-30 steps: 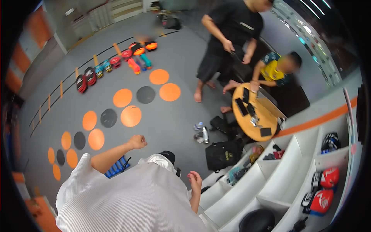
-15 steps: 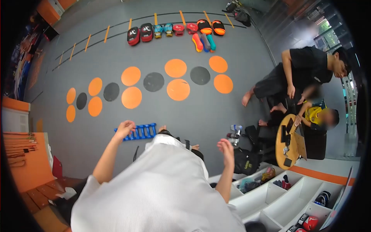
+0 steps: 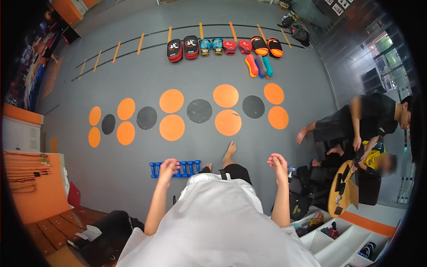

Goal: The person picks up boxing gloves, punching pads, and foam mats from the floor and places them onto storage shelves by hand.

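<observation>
My left hand (image 3: pixel 168 169) is in front of me at waist height with its fingers loosely bent and holds nothing. In the picture it overlaps a row of blue dumbbells (image 3: pixel 191 169) on the floor, without touching them. Off to the right, my right hand (image 3: pixel 279 163) is raised with bent fingers and a bare palm. It appears closest to the dark bags by the shelf. One bare foot (image 3: pixel 229 152) of mine is planted ahead on the grey floor (image 3: pixel 249 178).
Orange discs (image 3: pixel 171 101) and black discs (image 3: pixel 199 111) mark the floor ahead. Farther off lie black-and-red pads (image 3: pixel 191 47), gloves and mitts. At right, two people are around a round wooden table (image 3: pixel 332 205). A white shelf (image 3: pixel 318 242) and a black bag (image 3: pixel 300 206) are near my right.
My view has shifted, so the floor items appear lower and farther right. My foot has stepped forward from beneath my body. Both hands have moved, still without holding anything. The person in black leans lower.
</observation>
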Demonstrator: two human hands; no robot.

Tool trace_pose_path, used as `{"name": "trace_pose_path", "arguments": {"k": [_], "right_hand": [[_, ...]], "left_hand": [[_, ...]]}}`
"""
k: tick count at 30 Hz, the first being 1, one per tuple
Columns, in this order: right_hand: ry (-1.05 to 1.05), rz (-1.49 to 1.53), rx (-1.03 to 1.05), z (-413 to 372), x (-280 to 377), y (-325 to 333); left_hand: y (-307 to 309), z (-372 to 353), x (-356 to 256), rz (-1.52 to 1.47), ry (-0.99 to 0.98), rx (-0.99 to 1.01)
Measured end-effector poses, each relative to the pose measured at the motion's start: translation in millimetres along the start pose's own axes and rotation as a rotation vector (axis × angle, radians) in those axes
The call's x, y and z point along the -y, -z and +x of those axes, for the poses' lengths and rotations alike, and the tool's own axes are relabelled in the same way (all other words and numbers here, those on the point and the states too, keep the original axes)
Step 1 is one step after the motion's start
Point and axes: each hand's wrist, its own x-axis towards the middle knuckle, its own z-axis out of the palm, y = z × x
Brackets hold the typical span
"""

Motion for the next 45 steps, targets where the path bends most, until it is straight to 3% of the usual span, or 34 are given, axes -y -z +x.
{"name": "trace_pose_path", "arguments": {"k": [4,9,13,16,19,21,22,25,30,37,42,45], "right_hand": [[-0.066,-0.007,0.064,64.2,3.5,-26.3],[-0.158,0.115,0.084,176.3,15.6,-52.3],[-0.090,0.134,0.089,249.1,76.7,-85.4],[-0.057,0.117,0.177,298.3,128.8,-111.7],[-0.036,0.045,0.284,337.8,168.5,-144.7],[-0.016,0.003,0.329,361.7,198.0,-172.6],[-0.004,0.018,0.371,369.7,212.6,-187.2],[0.012,0.026,0.446,396.4,235.3,-238.9],[-0.012,0.040,0.501,452.7,259.8,-338.8],[-0.110,0.161,0.393,518.9,315.7,-444.7],[-0.172,0.101,0.364,568.2,337.9,-483.2],[-0.229,0.218,0.219,591.4,345.5,-505.6]], "left_hand": [[-26.9,40.0,-27.0,0.121,0.000,0.093],[-46.7,99.9,-74.3,0.221,0.057,0.005],[-67.6,131.5,-129.4,0.197,0.051,-0.048],[-72.4,160.4,-138.3,0.245,0.007,-0.036],[-74.8,185.3,-133.0,0.167,0.094,-0.182],[-88.9,195.4,-145.1,-0.119,0.134,-0.256],[-95.3,201.5,-158.2,-0.123,0.145,-0.261],[-117.8,237.3,-212.9,-0.356,-0.023,-0.151],[-84.8,343.8,-293.0,-0.372,-0.061,-0.125],[-3.1,461.3,-440.9,-0.302,-0.130,-0.190],[27.8,538.1,-516.3,-0.261,-0.126,-0.171],[32.8,583.0,-541.3,-0.224,-0.052,-0.126]]}}
